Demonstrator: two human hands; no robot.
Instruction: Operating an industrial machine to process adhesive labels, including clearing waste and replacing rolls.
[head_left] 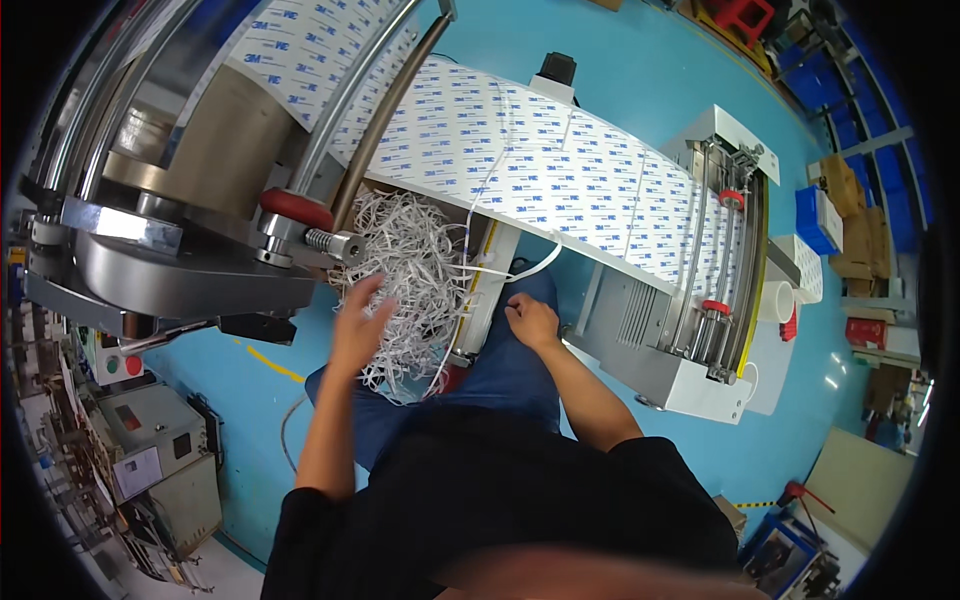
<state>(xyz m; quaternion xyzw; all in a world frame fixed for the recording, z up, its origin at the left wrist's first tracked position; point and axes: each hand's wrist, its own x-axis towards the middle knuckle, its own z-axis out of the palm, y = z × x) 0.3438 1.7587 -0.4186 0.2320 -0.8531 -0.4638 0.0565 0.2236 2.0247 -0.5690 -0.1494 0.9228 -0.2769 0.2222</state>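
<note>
My left hand is open, its fingers spread at the left side of a big heap of thin white strips. Nothing can be seen in its grasp. By my right knee, my right hand has its fingers curled in; whether they hold anything is hidden. Above my hands, a wide white web of sheet with blue print stretches across a roller machine. A loose white strip bends from the web's near edge over toward the heap, just above my right hand.
A metal roller unit with a red collar stands close on the left. To the right is a grey machine end with rollers. A control box sits at lower left. Blue bins and cartons line the right.
</note>
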